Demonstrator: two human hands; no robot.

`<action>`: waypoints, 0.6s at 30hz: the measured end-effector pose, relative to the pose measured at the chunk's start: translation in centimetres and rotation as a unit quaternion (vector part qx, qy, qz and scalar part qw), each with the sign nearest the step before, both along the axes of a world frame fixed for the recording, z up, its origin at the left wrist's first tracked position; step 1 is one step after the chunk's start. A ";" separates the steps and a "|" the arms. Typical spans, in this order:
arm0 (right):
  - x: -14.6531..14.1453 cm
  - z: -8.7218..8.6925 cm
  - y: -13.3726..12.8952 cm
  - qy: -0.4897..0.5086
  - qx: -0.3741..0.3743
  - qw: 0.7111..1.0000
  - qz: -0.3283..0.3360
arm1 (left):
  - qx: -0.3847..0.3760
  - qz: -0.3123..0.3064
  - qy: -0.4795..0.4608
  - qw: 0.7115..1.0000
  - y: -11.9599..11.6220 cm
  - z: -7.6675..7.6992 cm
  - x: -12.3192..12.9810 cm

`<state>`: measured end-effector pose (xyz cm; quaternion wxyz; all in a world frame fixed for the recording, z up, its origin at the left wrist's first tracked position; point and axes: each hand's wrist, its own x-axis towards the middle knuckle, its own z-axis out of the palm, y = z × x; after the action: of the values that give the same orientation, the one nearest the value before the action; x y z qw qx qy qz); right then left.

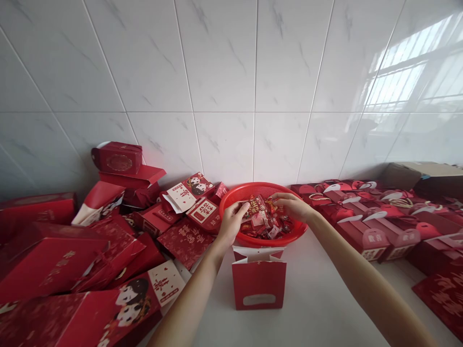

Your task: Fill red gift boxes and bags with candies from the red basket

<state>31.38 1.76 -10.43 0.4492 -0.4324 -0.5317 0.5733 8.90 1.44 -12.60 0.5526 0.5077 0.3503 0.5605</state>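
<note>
A red plastic basket [263, 186] holds a heap of small wrapped sweets [277, 227]. Over its left side, my left hand [232, 222] pinches a red snack packet [254, 207] with gold lettering between thumb and fingers. My right hand [290, 206] reaches over the basket's right side, its fingers bent together on a small red and yellow wrapped sweet [270, 206]. Just in front of the basket, a red paper gift box [259, 282] stands upright with its top flaps open. A pale oval shows low on its near face; the inside is mostly hidden.
Red gift boxes [85, 255] lie in a jumbled pile on the left. Rows of closed, handled gift boxes [374, 236] stand on the right, with a brown cardboard box [423, 169] behind them. A tiled wall [224, 140] rises behind the white table [307, 308].
</note>
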 end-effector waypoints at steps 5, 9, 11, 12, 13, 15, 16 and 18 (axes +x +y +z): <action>-2.0 2.6 -2.3 0.053 0.030 0.998 0.008 | -0.005 -0.017 0.006 1.000 -0.2 0.2 -0.1; -3.0 3.8 -4.1 0.003 0.072 0.997 -0.004 | -0.005 -0.063 -0.004 0.998 -0.5 1.0 -0.4; -3.1 4.2 -4.9 -0.028 0.084 0.996 -0.023 | 0.004 -0.080 0.005 0.997 -0.9 1.6 -0.6; -3.1 4.3 -5.3 -0.038 0.087 0.995 -0.032 | 0.010 -0.081 0.011 0.997 -1.1 2.0 -0.8; -3.0 4.5 -5.8 -0.045 0.091 0.994 -0.039 | 0.017 -0.080 0.017 0.996 -1.3 2.4 -0.9; -3.0 5.0 -6.7 -0.051 0.105 0.992 -0.048 | 0.043 -0.073 0.026 0.996 -2.0 3.3 -1.3; -3.1 5.3 -7.3 -0.054 0.115 0.991 -0.048 | 0.063 -0.070 0.035 0.995 -2.3 3.7 -1.5; -3.3 5.9 -8.5 -0.057 0.135 0.988 -0.038 | 0.107 -0.055 0.057 0.991 -3.0 4.6 -2.0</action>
<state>28.03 -6.75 -4.56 0.4933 -0.4197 -0.6125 0.4532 6.94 -1.55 -8.04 0.5044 0.6133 0.2911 0.5336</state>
